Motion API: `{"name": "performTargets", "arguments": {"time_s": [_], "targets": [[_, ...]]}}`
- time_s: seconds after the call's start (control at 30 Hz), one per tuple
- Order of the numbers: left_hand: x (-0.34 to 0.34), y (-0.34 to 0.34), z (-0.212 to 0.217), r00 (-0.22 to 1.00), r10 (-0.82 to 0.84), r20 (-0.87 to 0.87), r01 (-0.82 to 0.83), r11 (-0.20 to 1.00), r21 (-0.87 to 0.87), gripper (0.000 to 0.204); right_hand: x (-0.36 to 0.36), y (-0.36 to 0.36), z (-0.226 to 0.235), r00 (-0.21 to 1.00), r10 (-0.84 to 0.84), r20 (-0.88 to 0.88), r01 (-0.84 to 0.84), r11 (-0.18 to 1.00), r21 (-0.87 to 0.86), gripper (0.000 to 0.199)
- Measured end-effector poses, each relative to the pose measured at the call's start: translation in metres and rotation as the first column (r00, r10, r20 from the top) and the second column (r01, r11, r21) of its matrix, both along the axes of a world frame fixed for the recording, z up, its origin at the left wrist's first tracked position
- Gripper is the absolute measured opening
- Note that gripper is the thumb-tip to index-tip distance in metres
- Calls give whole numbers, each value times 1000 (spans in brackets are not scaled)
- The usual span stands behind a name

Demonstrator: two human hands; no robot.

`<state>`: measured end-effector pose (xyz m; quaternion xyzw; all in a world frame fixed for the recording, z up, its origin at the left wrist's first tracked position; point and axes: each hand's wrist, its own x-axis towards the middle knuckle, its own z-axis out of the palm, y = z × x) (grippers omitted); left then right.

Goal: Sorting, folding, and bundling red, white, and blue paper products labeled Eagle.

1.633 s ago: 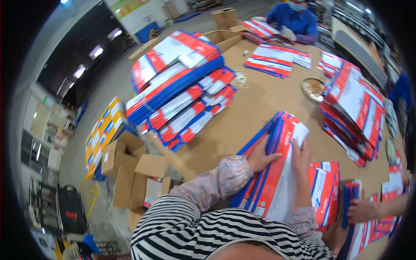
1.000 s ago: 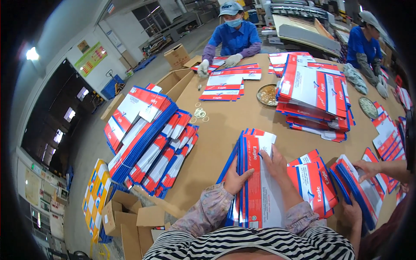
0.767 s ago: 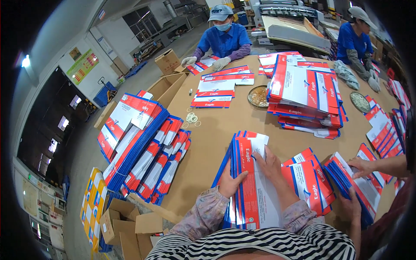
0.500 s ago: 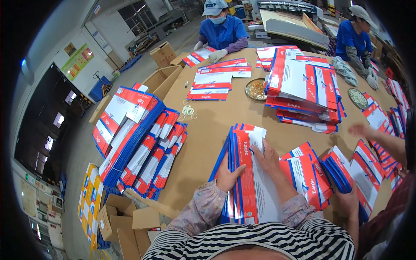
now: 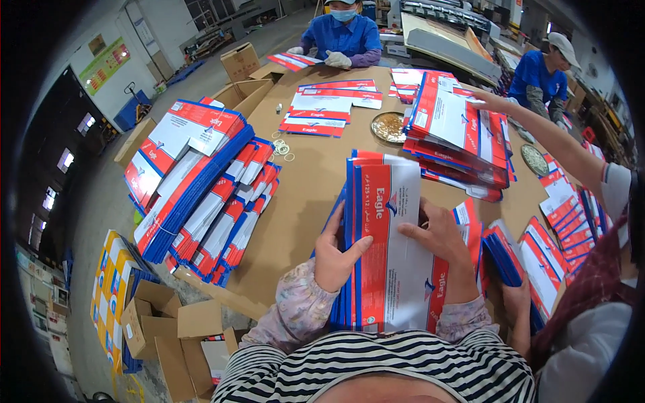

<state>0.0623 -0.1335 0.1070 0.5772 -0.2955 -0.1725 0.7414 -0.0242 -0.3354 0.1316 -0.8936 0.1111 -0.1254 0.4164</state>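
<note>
Head view: the bundle of flat cartons (image 5: 403,282), red, white and blue, is at the middle of the near edge of the worktop (image 5: 295,195), long sides running away from me, lower end by my striped top (image 5: 376,363). My left hand (image 5: 336,258) grasps its left long side, thumb across the printed face. My right hand (image 5: 443,238) grasps the right side, thumb on the white panel.

Progress, as I judge it: the cartons in my hands are gathered into one bundle, edges fairly even on the left. I see no band round it. Stacks of similar cartons stand finished-looking at the left edge (image 5: 195,168) and toward the right side (image 5: 450,127); a thin tie appears to circle the left one. Flat cartons (image 5: 329,107) lie loose toward the far edge, and loose rubber bands (image 5: 282,149) lie on the left half, so handling seems incomplete overall.

Limits: the fingers of my left hand are largely behind the bundle, and those of my right hand partly so. I cannot tell how firmly either presses, how many cartons I hold, or whether the bundle touches the worktop. My right forearm and hand cover part of a smaller pile (image 5: 469,218). A co-worker's raised arm (image 5: 557,134) crosses the right side; that person is cut off by the rim.
</note>
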Motion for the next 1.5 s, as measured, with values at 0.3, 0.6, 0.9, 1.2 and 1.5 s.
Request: {"name": "performTargets", "arguments": {"time_s": [0.3,0.6,0.9,1.2,1.5], "targets": [[-10,43,96,952,10,305,47,983,-180,89,-19,49,95,750,11,662,-32,999,20,66],[11,26,-5,992,-51,116,58,997,-60,102,-3,40,61,805,134,578,84,939,-334,58],[-2,2,-38,997,74,6,-75,997,26,70,-7,23,67,853,185,489,-4,937,-349,47],[4,-3,-41,995,98,23,-96,993,-74,65,-10,-9,73,866,141,481,56,927,-372,21],[10,0,-54,987,154,39,-150,984,-93,75,-17,-24,65,771,-238,590,210,971,118,12]]}}
